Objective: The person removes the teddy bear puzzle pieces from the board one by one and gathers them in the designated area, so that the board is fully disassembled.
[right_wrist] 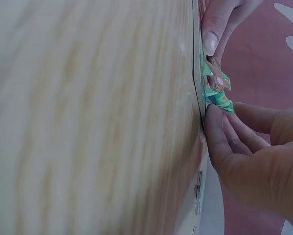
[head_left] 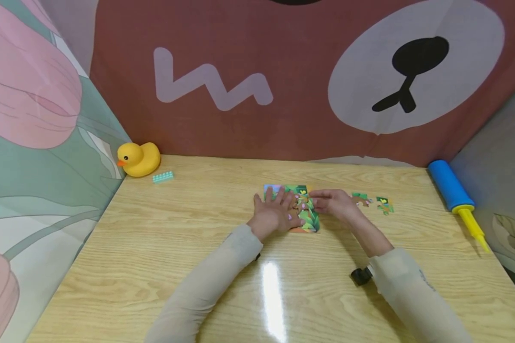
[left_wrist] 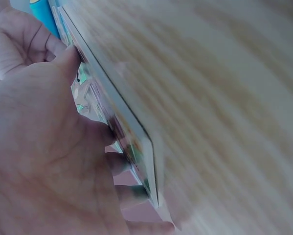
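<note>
A colourful jigsaw puzzle (head_left: 311, 223) lies flat on the table. My left hand (head_left: 271, 214) is spread over its left part, straight fingers resting on it and covering much of the picture. In the left wrist view the fingertips reach along the edge of the puzzle board (left_wrist: 131, 132). At the puzzle's right side is my right hand (head_left: 335, 204). Thumb and fingers of that hand pinch a green and brown jigsaw piece (right_wrist: 218, 90), tilted up from the board in the right wrist view. The left thumb (right_wrist: 212, 39) presses close beside this piece.
Loose jigsaw pieces, one brown and green (head_left: 360, 198) and one with a yellow figure (head_left: 385, 205), lie right of my right hand. A blue and yellow pump (head_left: 451, 188) is at the right edge. A rubber duck (head_left: 140, 159) and a turquoise toy brick (head_left: 163, 177) sit back left.
</note>
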`<action>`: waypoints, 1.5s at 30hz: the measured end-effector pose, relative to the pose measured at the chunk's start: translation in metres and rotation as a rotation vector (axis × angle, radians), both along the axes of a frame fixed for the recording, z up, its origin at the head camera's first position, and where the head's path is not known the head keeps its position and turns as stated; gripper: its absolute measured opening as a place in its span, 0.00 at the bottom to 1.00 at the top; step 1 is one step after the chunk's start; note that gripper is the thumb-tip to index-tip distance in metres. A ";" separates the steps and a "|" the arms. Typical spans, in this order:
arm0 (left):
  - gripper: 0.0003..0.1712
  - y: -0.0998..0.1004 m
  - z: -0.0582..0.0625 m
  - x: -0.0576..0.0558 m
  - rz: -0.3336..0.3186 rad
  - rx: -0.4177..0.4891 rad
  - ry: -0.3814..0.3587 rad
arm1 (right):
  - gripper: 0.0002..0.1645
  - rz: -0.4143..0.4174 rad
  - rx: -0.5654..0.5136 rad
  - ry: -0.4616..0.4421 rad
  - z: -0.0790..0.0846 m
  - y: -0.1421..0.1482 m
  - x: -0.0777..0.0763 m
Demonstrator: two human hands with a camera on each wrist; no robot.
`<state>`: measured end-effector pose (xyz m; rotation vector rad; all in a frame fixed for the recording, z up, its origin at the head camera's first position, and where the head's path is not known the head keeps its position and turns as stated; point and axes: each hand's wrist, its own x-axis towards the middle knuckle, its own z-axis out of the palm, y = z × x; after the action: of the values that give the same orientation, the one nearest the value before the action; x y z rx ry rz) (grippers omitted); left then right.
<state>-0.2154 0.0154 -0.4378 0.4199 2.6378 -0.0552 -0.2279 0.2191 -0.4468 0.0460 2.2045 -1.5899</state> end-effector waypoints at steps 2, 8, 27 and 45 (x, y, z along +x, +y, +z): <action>0.53 0.000 0.000 0.000 -0.008 -0.011 0.009 | 0.26 0.016 0.022 0.013 0.001 0.000 0.001; 0.54 0.002 0.003 -0.001 -0.019 -0.044 0.019 | 0.23 0.031 0.085 0.047 0.001 0.000 -0.001; 0.51 0.004 0.003 0.001 -0.025 -0.036 0.011 | 0.27 -0.040 -0.042 -0.035 0.008 0.025 0.004; 0.53 0.000 0.004 0.002 -0.012 -0.023 0.015 | 0.35 -0.087 -0.179 -0.060 0.012 0.084 0.024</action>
<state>-0.2134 0.0149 -0.4335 0.4294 2.6466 -0.0934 -0.2040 0.3029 -0.4351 0.1363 2.0319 -1.8034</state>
